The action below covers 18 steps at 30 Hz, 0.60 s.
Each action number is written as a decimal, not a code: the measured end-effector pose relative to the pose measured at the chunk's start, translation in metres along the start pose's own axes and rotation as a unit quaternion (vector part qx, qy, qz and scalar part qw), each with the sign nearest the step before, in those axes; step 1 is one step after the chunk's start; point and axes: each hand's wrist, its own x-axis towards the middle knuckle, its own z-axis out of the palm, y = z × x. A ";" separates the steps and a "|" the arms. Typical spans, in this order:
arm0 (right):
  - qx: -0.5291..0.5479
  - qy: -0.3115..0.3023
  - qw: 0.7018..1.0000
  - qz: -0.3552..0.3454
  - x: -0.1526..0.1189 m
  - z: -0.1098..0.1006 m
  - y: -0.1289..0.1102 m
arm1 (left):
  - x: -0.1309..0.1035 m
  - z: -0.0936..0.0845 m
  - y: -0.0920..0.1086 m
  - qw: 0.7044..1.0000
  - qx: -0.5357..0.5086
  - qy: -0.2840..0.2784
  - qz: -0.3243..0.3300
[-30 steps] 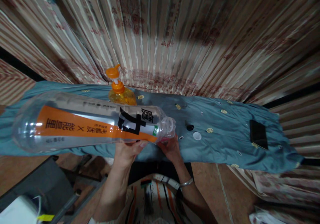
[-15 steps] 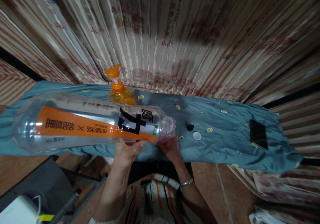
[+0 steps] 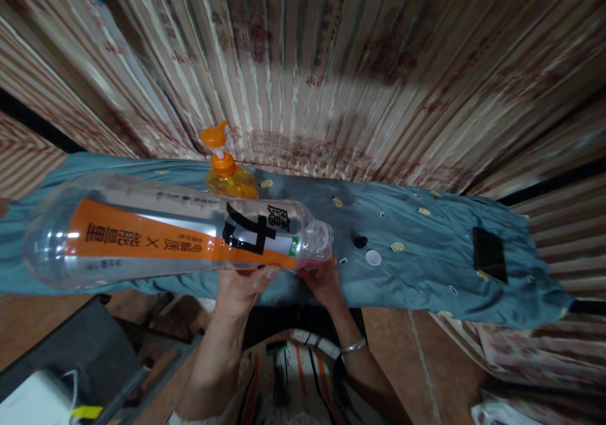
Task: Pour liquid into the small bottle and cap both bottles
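A large clear plastic bottle (image 3: 156,232) with an orange and black label lies tilted on its side across the view, its uncapped-looking mouth pointing right. My left hand (image 3: 241,289) is closed on the bottle's underside near the shoulder. Beneath the bottle's mouth, my right hand (image 3: 324,280) is closed around something pinkish, mostly hidden by the bottle neck. Just behind the bottle stands a pump bottle (image 3: 231,179) of yellow liquid with an orange pump head. Right of my hands, a black cap-like object (image 3: 360,242) and a white disc (image 3: 373,257) lie on the blue cloth.
The blue patterned cloth (image 3: 426,273) covers a long narrow table. A dark phone-like object (image 3: 489,254) lies toward its right end. Striped curtains (image 3: 307,84) hang behind. At the lower left are a grey chair (image 3: 80,343) and a white box (image 3: 38,400).
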 end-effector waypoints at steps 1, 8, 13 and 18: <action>-0.002 0.000 1.000 0.001 0.000 0.000 0.000 | 0.000 0.000 0.000 1.000 0.001 0.000 0.001; -0.003 -0.004 1.000 0.001 -0.001 0.000 0.001 | -0.001 -0.003 -0.001 1.000 0.003 0.000 -0.006; -0.004 -0.004 1.000 0.003 0.000 0.000 0.000 | -0.001 0.004 0.003 1.000 -0.016 0.019 -0.006; -0.006 -0.007 1.000 0.005 0.000 0.000 0.001 | -0.001 0.004 0.003 1.000 -0.018 0.016 -0.002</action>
